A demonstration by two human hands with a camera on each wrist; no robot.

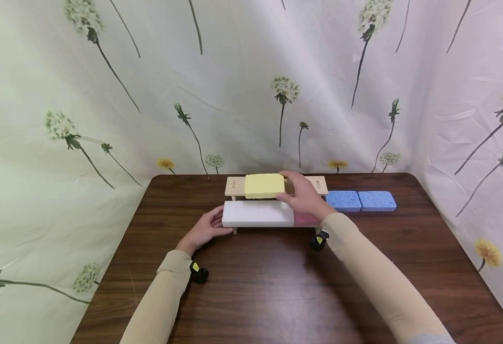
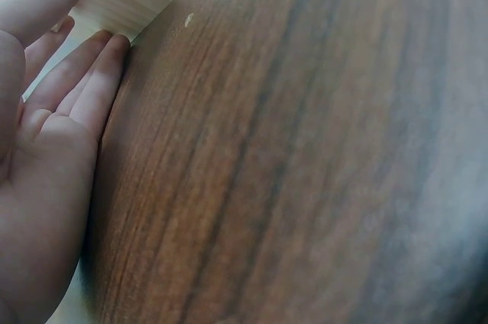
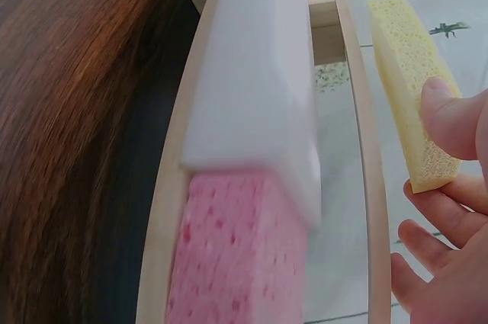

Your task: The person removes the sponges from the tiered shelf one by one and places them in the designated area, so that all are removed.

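Note:
A pale wooden rack [image 1: 235, 186] stands near the table's far edge. Between finger and thumb, my right hand [image 1: 305, 195] pinches a yellow sponge [image 1: 264, 185] by its right end, over the rack's rear board. The right wrist view shows the thumb on one face of this sponge [image 3: 404, 72] and fingers beneath. Along the front level lie white sponges [image 1: 255, 213], with a pink sponge [image 1: 305, 219] at their right, partly covered by my right arm. My left hand [image 1: 206, 227] holds the rack's left end, fingertips against a wooden leg [image 2: 126, 0] low beside the tabletop.
Two blue sponges [image 1: 377, 200] lie side by side right of the rack on the dark wood table [image 1: 251, 286]. Behind the table hangs a white curtain [image 1: 242, 95] printed with dandelions. Small black cameras are strapped to both wrists.

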